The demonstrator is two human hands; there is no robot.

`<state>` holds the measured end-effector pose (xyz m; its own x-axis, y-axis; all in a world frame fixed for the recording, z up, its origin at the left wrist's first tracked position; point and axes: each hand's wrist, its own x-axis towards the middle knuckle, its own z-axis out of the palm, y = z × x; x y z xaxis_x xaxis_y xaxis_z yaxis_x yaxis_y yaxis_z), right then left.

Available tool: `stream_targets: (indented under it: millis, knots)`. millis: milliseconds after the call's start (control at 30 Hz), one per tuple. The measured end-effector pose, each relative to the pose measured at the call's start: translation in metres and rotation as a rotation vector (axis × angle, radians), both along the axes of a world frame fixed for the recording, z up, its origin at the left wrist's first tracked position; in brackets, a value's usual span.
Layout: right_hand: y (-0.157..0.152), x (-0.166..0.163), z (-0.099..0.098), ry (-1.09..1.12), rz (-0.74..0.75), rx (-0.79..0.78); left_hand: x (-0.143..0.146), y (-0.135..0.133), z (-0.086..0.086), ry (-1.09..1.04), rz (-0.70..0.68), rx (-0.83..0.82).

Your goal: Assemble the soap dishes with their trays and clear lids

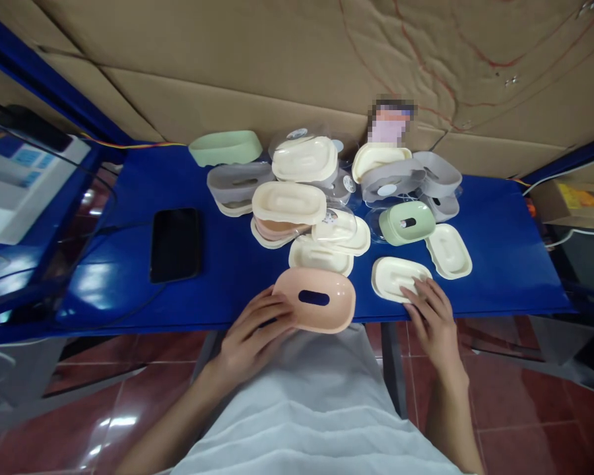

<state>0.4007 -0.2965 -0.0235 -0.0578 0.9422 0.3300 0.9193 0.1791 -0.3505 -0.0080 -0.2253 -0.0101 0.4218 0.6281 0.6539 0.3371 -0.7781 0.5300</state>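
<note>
My left hand (255, 331) grips the near left edge of a pink oval plastic tray (321, 310) with a dark slot in its middle, at the front edge of the blue table (499, 264). My right hand (431, 318) lies with fingers stretched out on the near edge of a cream oval tray (395, 274), just right of the pink one. Behind them is a pile of several similar pieces: cream trays (289, 202), grey ones (391, 178), a green slotted one (406, 223) and clear lids (334, 224).
A black phone (175, 244) lies flat on the table's left part. A light green tub (226, 147) stands at the back. Cardboard sheets (277, 59) wall off the far side. A cardboard box (571, 203) sits at the right; red floor tiles lie below.
</note>
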Motion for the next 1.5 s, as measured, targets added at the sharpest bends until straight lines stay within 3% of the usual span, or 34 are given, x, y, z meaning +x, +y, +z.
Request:
stream_targets:
  millis: [133, 233, 333, 500, 800, 967, 1067, 1233, 1400, 1500]
  knots:
    - [-0.028, -0.029, 0.003, 0.099, 0.070, 0.111, -0.008, -0.006, -0.001, -0.037, 0.143, 0.009]
    - [-0.032, -0.065, 0.010, 0.148, 0.178, 0.139, -0.010, -0.013, 0.001, -0.042, 0.247, 0.024]
    - [-0.017, -0.099, 0.013, 0.096, 0.285, 0.117, -0.007, -0.020, 0.006, -0.036, 0.290, 0.038]
    - [0.020, -0.128, 0.010, 0.044, 0.469, 0.115, 0.001, -0.025, 0.008, 0.003, 0.227, 0.011]
    - [0.026, -0.123, 0.001, 0.238, 0.345, 0.192, 0.013, -0.022, -0.002, 0.004, 0.223, -0.003]
    - [0.025, -0.125, 0.002, 0.218, 0.407, 0.155, 0.016, -0.021, -0.003, 0.017, 0.194, -0.016]
    - [0.023, -0.123, -0.001, 0.252, 0.415, 0.232, 0.013, -0.021, -0.004, 0.013, 0.202, 0.003]
    - [0.019, -0.116, -0.011, 0.291, 0.305, 0.445, 0.010, -0.024, -0.007, 0.046, 0.176, 0.042]
    - [0.024, -0.115, -0.006, 0.060, 0.375, 0.271, 0.017, -0.023, -0.008, 0.096, 0.140, 0.047]
    - [0.027, -0.116, -0.001, 0.052, 0.385, 0.191, 0.021, -0.022, -0.007, 0.131, 0.120, 0.022]
